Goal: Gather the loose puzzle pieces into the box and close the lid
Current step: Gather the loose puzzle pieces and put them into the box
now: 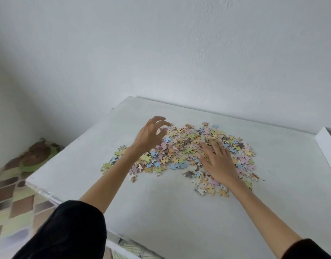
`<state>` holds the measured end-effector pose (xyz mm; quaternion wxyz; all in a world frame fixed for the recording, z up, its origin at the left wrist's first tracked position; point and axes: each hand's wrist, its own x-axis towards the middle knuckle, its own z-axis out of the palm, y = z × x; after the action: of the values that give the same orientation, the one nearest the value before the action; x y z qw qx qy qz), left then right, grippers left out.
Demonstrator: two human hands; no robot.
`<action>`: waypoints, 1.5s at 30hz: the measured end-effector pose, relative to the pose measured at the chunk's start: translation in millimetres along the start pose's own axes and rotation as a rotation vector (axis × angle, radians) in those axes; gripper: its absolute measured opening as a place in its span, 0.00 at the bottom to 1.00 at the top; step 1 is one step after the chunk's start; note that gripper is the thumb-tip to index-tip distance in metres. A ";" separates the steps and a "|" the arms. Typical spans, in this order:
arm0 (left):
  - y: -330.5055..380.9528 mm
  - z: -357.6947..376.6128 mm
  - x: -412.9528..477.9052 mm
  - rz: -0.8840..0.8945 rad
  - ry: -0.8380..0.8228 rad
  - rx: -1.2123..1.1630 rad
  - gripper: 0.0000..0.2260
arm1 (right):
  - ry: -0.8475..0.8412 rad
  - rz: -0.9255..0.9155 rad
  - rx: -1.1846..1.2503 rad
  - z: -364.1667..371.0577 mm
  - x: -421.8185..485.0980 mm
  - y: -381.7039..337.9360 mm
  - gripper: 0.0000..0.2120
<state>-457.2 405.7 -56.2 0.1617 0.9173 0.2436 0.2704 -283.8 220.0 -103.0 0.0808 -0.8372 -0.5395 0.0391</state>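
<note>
White bench (179, 212) set against a plain white plaster wall (161, 53), soft even light, patterned floor (13, 199) of brown, green and cream shapes at left

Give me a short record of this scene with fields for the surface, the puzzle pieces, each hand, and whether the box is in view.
surface: white flat tabletop
pieces: loose pastel cardboard puzzle pieces, spread in one wide heap on the tabletop
left hand: raised over the heap's far left edge, fingers loosely curled, nothing seen in it
right hand: lies flat on the heap, fingers straight
box and lid: not in view
task state: pieces not yet gathered
</note>
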 end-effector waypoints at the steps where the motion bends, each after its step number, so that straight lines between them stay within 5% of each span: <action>1: -7.9 -11.6 -12.1 -0.045 0.029 0.012 0.11 | 0.006 -0.004 -0.006 0.5 0.7 0.0 0.36; 6: -52.2 -49.8 -96.3 -0.416 0.126 0.134 0.15 | 0.008 -0.019 -0.040 1.7 1.9 -2.8 0.37; 11: -46.9 -39.6 -143.2 -0.621 -0.033 0.145 0.26 | 0.003 -0.018 -0.056 1.6 3.8 -3.8 0.32; 16: -23.3 -13.0 -119.8 -0.573 -0.074 0.159 0.29 | 0.020 -0.036 -0.063 4.6 4.7 -3.0 0.43; 25: -4.2 9.1 -88.6 -0.461 -0.128 0.108 0.33 | 0.017 -0.033 -0.028 1.3 3.8 -4.4 0.48; 29: -1.7 1.4 -87.9 -0.244 -0.138 0.109 0.38 | 0.043 -0.027 0.150 -6.7 -1.7 -5.0 0.44; 34: 18.1 8.4 -88.2 0.100 -0.293 0.275 0.37 | 0.010 -0.142 0.095 -18.4 -36.0 -6.5 0.44; 45: 25.0 33.6 -70.3 0.140 -0.351 0.305 0.37 | -0.005 -0.099 0.013 1.0 -50.8 -9.7 0.41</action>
<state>-480.6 341.9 -101.7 0.0422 0.9787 0.1855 0.0776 -313.7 177.8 -103.4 0.0867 -0.8087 -0.5804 0.0409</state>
